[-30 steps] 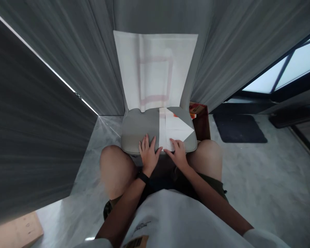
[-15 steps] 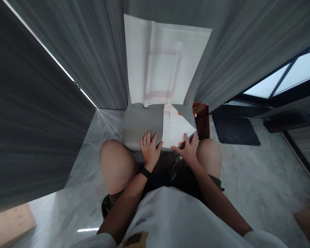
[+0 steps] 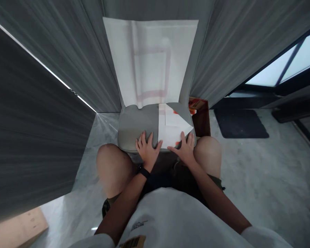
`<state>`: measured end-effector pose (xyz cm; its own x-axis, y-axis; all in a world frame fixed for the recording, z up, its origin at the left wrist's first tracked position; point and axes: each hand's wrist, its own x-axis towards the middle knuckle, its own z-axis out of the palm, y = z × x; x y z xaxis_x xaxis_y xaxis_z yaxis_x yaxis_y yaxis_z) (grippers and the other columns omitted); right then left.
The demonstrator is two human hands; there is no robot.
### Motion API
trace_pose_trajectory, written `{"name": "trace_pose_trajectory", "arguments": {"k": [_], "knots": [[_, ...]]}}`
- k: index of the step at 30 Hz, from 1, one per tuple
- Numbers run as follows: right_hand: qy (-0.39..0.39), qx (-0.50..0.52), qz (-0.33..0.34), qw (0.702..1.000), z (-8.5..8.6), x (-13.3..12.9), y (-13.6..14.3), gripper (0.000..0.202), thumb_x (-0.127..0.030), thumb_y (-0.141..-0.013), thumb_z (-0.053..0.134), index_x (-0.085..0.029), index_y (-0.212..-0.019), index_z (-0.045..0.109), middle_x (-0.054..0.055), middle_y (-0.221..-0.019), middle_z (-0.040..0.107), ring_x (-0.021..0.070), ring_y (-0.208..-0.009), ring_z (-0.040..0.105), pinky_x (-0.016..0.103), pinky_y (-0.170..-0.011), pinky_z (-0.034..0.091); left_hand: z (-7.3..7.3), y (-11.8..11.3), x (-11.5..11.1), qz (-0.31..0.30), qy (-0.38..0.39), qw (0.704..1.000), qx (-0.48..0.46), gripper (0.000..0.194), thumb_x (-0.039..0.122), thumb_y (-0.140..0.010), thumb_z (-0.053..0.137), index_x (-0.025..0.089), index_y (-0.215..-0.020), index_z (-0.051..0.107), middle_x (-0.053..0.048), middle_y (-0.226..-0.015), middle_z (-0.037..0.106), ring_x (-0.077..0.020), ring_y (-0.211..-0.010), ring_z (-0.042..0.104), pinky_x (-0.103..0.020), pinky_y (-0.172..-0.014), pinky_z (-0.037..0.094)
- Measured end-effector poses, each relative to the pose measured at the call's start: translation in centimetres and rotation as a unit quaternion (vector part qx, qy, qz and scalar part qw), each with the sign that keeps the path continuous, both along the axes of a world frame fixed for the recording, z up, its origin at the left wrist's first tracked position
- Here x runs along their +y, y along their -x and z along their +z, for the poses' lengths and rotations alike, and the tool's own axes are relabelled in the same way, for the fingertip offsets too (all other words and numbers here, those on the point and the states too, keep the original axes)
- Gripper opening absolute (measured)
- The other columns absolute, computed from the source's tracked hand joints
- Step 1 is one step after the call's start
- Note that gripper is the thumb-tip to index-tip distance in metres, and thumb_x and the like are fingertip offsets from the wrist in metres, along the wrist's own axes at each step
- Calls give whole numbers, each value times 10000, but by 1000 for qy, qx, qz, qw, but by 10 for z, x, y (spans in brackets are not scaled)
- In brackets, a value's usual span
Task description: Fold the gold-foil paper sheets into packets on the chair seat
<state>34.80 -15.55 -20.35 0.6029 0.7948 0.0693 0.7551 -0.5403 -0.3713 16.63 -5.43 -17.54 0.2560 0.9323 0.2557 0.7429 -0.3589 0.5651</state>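
Note:
On the grey chair seat [image 3: 134, 124] lies a folded sheet of white paper [image 3: 169, 132]. Its right side comes to a point, and orange patches show along its slanting edges. My left hand [image 3: 148, 150] rests at the front of the seat with fingers spread, its thumb at the paper's lower left corner. Over the paper's lower right edge, my right hand [image 3: 184, 148] lies with its fingers apart, thumb and index touching the paper. A large white sheet [image 3: 155, 65] with a faint pinkish rectangular outline leans on the chair's backrest.
My knees flank the seat. Beside the chair's right rear stands a reddish-brown box [image 3: 202, 119]. A dark mat [image 3: 240, 123] lies on the grey marbled floor further right. Grey panels rise at left and right, and a pale wooden block [image 3: 20, 227] sits at lower left.
The camera view has shifted, so the chair and sheets appear further left. A flap edge on the folded paper shows more distinctly now. Both hands stay nearly in place at the paper.

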Motion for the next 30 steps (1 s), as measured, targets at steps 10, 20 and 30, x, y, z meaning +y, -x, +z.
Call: {"name": "trace_pose_trajectory", "arguments": {"k": [10, 20, 30], "knots": [[29, 66, -11, 997, 3, 7, 4, 1214, -779, -779, 740, -169, -1696, 230, 285, -1765, 26, 527, -1611, 81, 708, -1225, 189, -5, 0, 1, 18, -41, 997, 69, 506, 504, -969, 723, 275, -1419, 709, -155, -1592, 543, -384, -1423, 539, -612, -1257, 309], [13, 97, 3, 995, 4, 7, 7, 1148, -684, -831, 760, -175, -1704, 215, 272, -1774, -10, 506, -1626, 53, 693, -1238, 177, -5, 6, 3, -5, -21, 997, 67, 520, 509, -999, 669, 264, -1457, 681, -159, -1616, 511, -399, -1463, 500, -641, -1279, 262], [22, 98, 2, 995, 1, 15, 6, 1185, -642, -804, 814, -140, -1701, 224, 297, -1767, 5, 516, -1629, 58, 701, -1247, 169, -1, 2, 5, 7, 15, 998, 63, 635, 518, -978, 656, 216, -1533, 591, -188, -1640, 475, -412, -1502, 453, -659, -1282, 233]]}}
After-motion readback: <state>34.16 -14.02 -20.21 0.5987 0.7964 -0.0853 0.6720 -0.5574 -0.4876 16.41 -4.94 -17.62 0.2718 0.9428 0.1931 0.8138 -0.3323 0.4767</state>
